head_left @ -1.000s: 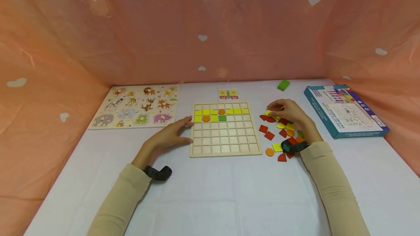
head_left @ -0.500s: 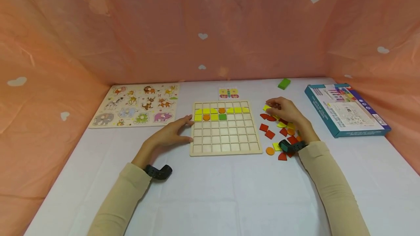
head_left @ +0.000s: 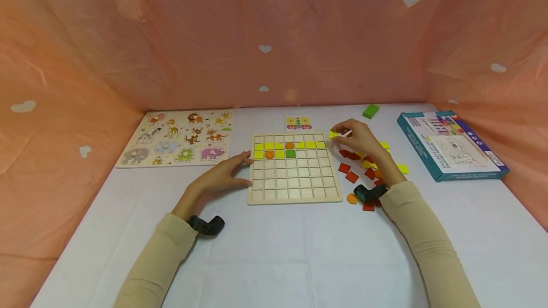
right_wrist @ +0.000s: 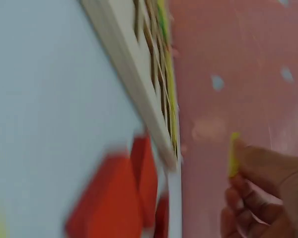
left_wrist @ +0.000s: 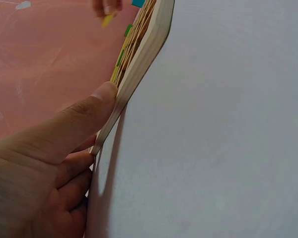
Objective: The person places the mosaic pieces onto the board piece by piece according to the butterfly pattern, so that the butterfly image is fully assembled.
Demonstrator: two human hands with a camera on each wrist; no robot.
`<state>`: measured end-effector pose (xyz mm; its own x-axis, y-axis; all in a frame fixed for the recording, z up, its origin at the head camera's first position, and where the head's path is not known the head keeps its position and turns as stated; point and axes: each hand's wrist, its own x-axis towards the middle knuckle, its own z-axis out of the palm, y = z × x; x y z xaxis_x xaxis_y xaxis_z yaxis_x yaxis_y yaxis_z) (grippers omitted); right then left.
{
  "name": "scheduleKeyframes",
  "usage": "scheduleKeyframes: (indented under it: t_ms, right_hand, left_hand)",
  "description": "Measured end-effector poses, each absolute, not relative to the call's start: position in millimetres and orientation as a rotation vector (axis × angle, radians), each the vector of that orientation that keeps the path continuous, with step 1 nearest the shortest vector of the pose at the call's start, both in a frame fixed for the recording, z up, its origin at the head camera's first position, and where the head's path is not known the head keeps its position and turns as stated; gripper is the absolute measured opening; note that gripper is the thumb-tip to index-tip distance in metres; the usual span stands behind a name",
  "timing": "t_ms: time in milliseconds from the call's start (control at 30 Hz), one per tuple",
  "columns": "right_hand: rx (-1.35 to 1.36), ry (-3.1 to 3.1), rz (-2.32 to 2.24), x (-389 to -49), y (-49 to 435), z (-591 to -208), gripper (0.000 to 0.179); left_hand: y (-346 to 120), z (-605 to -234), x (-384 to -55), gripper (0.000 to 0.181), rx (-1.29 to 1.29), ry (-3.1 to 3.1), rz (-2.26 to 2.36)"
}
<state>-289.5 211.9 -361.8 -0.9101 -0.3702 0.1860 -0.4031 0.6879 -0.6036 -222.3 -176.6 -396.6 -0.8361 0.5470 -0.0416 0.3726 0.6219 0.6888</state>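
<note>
A wooden grid board (head_left: 274, 201) lies on the table. Yellow tiles (head_left: 305, 145), orange discs (head_left: 269, 154) and one green square (head_left: 290, 154) fill part of its upper rows. My left hand (head_left: 221, 175) rests against the board's left edge, thumb and fingertips spread along it; the left wrist view shows the thumb (left_wrist: 97, 101) touching the rim. Just off the upper right corner, my right hand (head_left: 358, 138) pinches a yellow tile (right_wrist: 234, 156) between thumb and fingers, raised above the table. That tile's exact shape is partly hidden by the fingers.
Loose red tiles (head_left: 344, 168), yellow and orange ones lie right of the board, partly under the right forearm. Behind it is a small pattern card (head_left: 298, 122). An animal puzzle (head_left: 180, 138) lies left, a box (head_left: 454, 146) right, green pieces (head_left: 370, 111) at the back.
My right hand has lifted a yellow tile from the loose pile and moved left toward the board's upper right corner. The left hand has stayed in place.
</note>
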Motion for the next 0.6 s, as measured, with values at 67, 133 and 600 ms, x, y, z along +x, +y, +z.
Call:
scheduleKeyframes:
  t_ms: [67, 133, 600]
  right_hand:
    - [0.709, -2.811, 1.058, -286.6, 197.4, -356.7, 0.029]
    - [0.785, -2.781, 1.079, -283.9, 183.0, -354.2, 0.029]
    - [0.997, -2.823, 1.027, -289.4, 141.9, -379.9, 0.028]
  left_hand:
    - [-176.3, -396.2, -221.8, 0.066, 0.750, 2.602, 1.017]
    - [-176.1, -396.1, -221.7, 0.067, 0.748, 2.606, 1.015]
    - [-176.2, -394.6, -220.7, 0.067, 0.746, 2.598, 1.016]
